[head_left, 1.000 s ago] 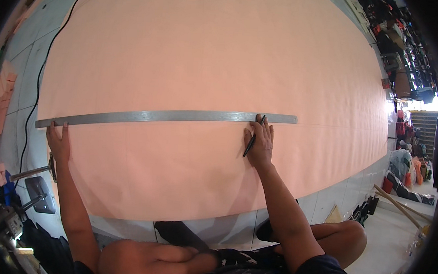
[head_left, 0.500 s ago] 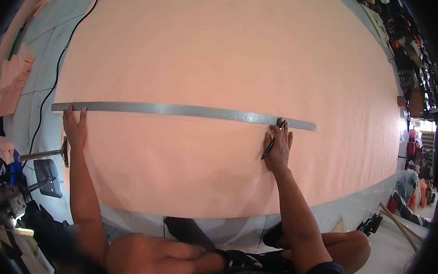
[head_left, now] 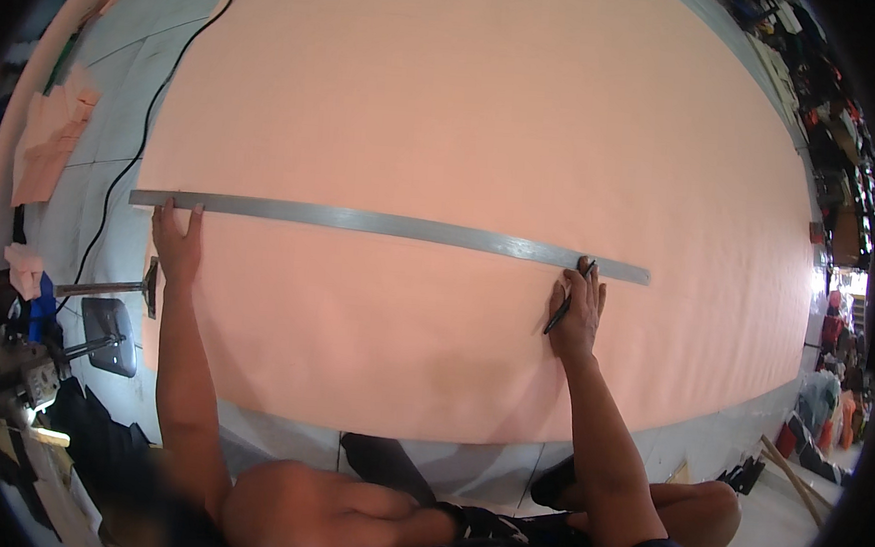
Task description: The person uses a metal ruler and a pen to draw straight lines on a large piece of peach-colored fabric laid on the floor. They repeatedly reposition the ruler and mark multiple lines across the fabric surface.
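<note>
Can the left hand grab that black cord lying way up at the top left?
Probably not from where it is. The left hand is pressed flat on the metal ruler near its left end, and the black cord runs well beyond it across the grey floor. Nothing blocks the way; it just looks too far.

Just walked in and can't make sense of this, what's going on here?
A person sits at the edge of a big pink sheet spread on the floor. A long metal ruler lies across it. The left hand presses down near the ruler's left end. The right hand rests against the ruler near its right end and holds a dark pen, tip at the ruler's edge. A black cable runs along the sheet's left side, with pink scraps beyond.
</note>
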The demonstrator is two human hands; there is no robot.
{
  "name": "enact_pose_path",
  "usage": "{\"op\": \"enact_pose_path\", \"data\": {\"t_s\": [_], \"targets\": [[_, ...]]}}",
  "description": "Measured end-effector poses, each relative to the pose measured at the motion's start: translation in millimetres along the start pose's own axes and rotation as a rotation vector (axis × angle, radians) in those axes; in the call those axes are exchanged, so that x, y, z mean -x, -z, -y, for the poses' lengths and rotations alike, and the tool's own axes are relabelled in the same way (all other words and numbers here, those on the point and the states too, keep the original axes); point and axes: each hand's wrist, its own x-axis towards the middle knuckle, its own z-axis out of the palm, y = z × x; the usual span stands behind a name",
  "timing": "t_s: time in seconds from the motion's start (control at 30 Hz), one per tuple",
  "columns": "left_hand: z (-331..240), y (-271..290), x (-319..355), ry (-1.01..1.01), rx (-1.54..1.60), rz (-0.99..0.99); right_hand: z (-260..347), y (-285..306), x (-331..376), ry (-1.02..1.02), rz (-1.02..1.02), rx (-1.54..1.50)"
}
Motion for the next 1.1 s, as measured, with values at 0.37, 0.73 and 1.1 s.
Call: {"op": "enact_pose_path", "data": {"t_s": [0.37,0.73,1.1], "targets": [[-14.8,8.2,5.5,-0.014,-0.093,-0.201,0.4,-13.2,7.7,0.033,0.021,0.008],[-24.4,24.4,20.1,0.085,-0.088,-0.195,-3.6,-16.2,3.0,0.156,-0.037,0.02],[-22.9,21.6,16.3,0.115,-0.153,-0.112,-2.4,-13.6,3.0,0.086,0.035,0.016]]}}
